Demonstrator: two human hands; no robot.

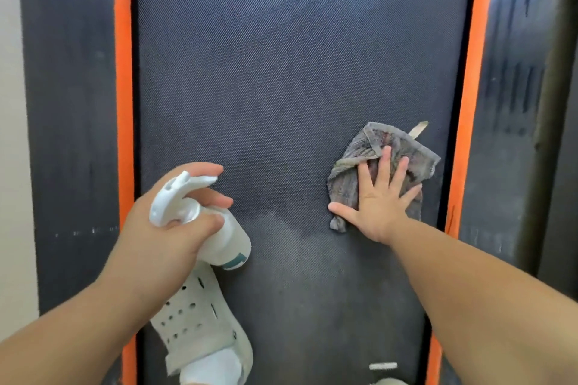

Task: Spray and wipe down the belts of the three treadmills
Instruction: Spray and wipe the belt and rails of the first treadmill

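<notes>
A dark textured treadmill belt (281, 72) fills the middle of the view between two orange strips. My left hand (169, 222) grips a white spray bottle (219, 237) by its neck and trigger, low on the belt's left side. My right hand (381, 197) presses flat with spread fingers on a crumpled grey cloth (353, 162) on the belt's right side. A paler, damp-looking patch (291, 228) lies on the belt between my two hands.
Orange strips (123, 103) (469, 103) border the belt, with black side rails (72, 119) (506, 119) outside them. My foot in a white perforated clog (200, 322) stands on the belt's lower left. A pale wall (12, 134) runs along the left.
</notes>
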